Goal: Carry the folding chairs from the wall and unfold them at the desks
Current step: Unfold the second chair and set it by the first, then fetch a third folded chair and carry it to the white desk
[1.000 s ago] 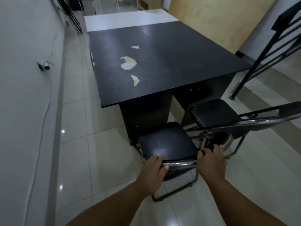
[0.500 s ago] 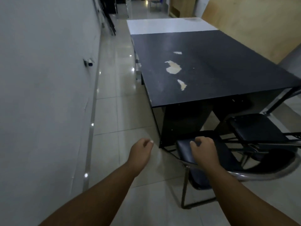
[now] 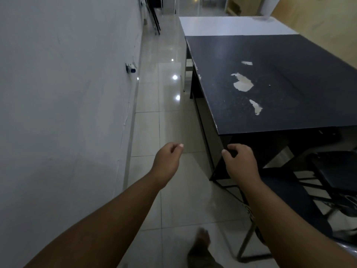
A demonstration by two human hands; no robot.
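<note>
Two unfolded black folding chairs stand at the near end of the black desk (image 3: 270, 78): one chair (image 3: 289, 190) under my right forearm, a second chair (image 3: 340, 171) at the right edge. My left hand (image 3: 168, 161) hangs over the floor tiles with loosely curled fingers, holding nothing. My right hand (image 3: 241, 161) is in the air in front of the desk's near left corner, fingers loosely curled and empty. More folded chairs (image 3: 154, 18) lean against the wall far down the corridor.
A white wall (image 3: 67, 93) runs along the left with a small fitting (image 3: 131, 68) sticking out. A white desk (image 3: 231, 26) adjoins the black one at the far end. A tiled aisle (image 3: 164, 113) runs between wall and desks. My foot (image 3: 201, 246) shows below.
Both hands have let go of the near chair's backrest and lifted off. My view has swung left toward the aisle, and the chairs have slid to the right edge.
</note>
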